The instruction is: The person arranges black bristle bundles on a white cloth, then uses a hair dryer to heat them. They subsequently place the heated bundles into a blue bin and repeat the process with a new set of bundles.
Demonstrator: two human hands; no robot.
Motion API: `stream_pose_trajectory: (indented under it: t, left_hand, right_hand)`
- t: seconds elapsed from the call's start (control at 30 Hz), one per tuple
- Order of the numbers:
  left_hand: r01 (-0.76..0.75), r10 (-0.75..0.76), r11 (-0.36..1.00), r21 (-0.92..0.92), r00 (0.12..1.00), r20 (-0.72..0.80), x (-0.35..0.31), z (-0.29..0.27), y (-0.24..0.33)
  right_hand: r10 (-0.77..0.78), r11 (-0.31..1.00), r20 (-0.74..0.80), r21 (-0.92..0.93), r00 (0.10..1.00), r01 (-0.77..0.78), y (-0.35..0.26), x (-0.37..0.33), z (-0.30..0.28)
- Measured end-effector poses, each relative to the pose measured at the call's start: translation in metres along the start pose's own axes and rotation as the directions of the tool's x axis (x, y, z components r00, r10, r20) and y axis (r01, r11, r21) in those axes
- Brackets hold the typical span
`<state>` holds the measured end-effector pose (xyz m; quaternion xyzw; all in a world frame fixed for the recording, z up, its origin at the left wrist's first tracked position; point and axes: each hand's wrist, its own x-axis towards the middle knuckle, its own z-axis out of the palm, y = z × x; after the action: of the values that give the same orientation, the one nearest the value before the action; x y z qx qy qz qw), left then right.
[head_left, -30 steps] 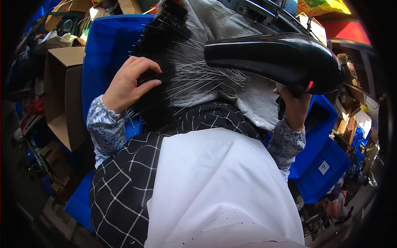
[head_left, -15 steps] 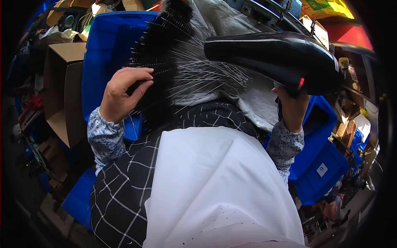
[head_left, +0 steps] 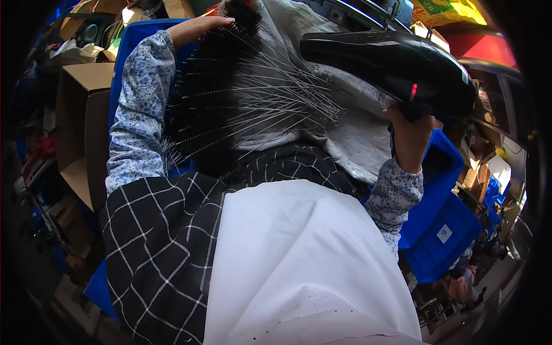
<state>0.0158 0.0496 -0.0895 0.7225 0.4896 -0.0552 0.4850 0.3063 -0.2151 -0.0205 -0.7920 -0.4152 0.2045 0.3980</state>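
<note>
Many thin wire brushes lie fanned across my lap and a grey cloth. Their black bristle heads are bunched on the left, and the twisted wire stems with small looped ends point right. My left hand reaches to the far left edge of the bristle heads, its visible fingers stretched out against them; the thumb is partly hidden. In my right hand is the handle of a black hair dryer, with a red light glowing near the grip. Its nozzle points left, above the wire stems.
A blue bin stands left of the brushes, beside an open cardboard box. More blue bins sit to the right. Metal machinery is at the far side, near a yellow bag. Grey cloth lies beneath the stems.
My left hand has moved away from me, from the near bristle heads to their far end. The hair dryer has shifted slightly farther away, still in my right hand.
</note>
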Motion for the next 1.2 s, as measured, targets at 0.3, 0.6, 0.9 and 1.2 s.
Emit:
stream_pose_trajectory:
  t: [0.3, 0.6, 0.9, 1.2]
  left_hand:
    - [-0.356, 0.330, 0.910, 0.212, 0.932, 0.150, -0.122, 0.017, 0.045]
    - [-0.407, 0.488, 0.786, 0.466, 0.871, -0.063, -0.170, 0.056, 0.053]
    - [-0.298, 0.316, 0.939, 0.170, 0.945, -0.089, -0.106, 0.023, 0.023]
    - [0.064, -0.138, 0.969, 0.239, 0.941, 0.309, 0.002, -0.013, -0.002]
  right_hand:
    - [0.078, 0.959, 0.101, 0.265, 0.992, -0.102, 0.004, 0.005, 0.011]
    - [-0.044, 0.993, 0.041, 0.111, 0.998, 0.039, -0.013, 0.009, 0.022]
    - [-0.041, 0.993, 0.008, 0.115, 0.999, 0.040, -0.016, -0.002, 0.016]
    - [-0.077, 0.997, -0.074, -0.026, 0.994, 0.076, -0.016, -0.007, 0.008]
